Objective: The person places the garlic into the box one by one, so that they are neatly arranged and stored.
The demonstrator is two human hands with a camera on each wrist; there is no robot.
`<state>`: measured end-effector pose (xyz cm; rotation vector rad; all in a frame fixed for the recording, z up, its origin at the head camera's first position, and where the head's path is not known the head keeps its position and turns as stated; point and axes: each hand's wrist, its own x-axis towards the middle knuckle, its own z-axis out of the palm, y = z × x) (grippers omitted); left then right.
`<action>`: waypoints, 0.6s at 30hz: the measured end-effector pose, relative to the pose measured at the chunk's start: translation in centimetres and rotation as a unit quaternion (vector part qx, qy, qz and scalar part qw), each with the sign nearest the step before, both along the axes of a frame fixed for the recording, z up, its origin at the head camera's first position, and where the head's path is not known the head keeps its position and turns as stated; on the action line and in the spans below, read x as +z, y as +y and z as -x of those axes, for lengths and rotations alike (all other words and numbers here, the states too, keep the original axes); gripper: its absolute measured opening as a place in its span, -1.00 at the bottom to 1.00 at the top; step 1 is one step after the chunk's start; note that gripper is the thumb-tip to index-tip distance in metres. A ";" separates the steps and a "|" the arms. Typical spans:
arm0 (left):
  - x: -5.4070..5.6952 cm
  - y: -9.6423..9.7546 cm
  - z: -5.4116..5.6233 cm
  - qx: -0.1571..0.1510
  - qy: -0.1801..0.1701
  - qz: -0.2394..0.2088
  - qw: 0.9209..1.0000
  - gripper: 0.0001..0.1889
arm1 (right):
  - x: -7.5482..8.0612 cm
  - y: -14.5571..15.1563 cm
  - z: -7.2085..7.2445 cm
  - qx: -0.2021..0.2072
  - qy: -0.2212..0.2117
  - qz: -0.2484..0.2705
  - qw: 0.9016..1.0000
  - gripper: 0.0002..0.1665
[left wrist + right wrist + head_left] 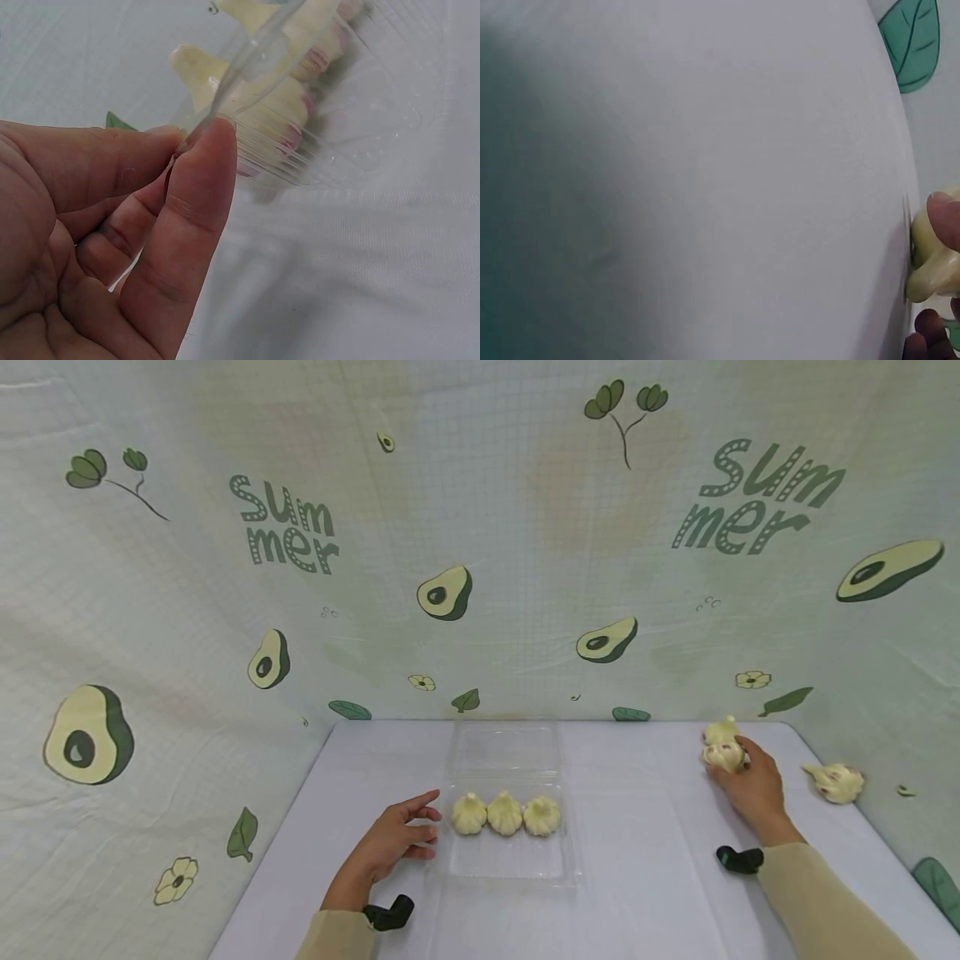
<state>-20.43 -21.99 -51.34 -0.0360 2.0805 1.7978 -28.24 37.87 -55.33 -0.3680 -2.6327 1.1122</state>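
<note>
A clear plastic clamshell box [506,862] lies with its lid folded back, and three garlic bulbs [505,813] sit in a row inside it. My left hand [397,837] is at the box's left side. In the left wrist view its thumb and forefinger [199,176] pinch the box's thin rim. Far to the right, my right hand [752,785] grips a garlic bulb [723,757] between thumb and fingers. Another bulb [722,730] lies just behind that one. The right wrist view catches only part of the held bulb [934,262] at its edge.
One more garlic bulb [837,782] lies right of my right hand, near the table's right edge. A white cloth covers the table [637,827]. Behind and along both sides hangs a printed curtain [510,527] with avocados and leaves.
</note>
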 end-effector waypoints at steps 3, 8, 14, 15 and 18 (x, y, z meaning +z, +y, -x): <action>0.0 0.0 -0.1 0.002 0.002 0.000 1.000 -0.25 | 0.1 0.0 -0.1 0.003 0.001 -0.006 1.000 -0.08; 0.0 0.1 -0.2 0.007 0.001 -0.003 1.000 -0.24 | 0.3 -0.2 -0.3 0.005 -0.010 0.009 1.000 -0.10; 0.1 0.1 -0.3 0.010 0.001 -0.002 1.000 -0.24 | 0.6 -0.8 -0.8 0.011 -0.027 0.048 0.998 -0.07; 0.0 0.1 -0.3 0.010 0.002 -0.002 1.000 -0.24 | 0.6 -0.9 -0.9 0.015 -0.026 0.052 0.998 -0.07; 0.0 0.1 -0.4 0.010 0.003 -0.002 1.000 -0.24 | 0.5 -1.2 -1.0 0.025 -0.018 0.060 0.998 -0.10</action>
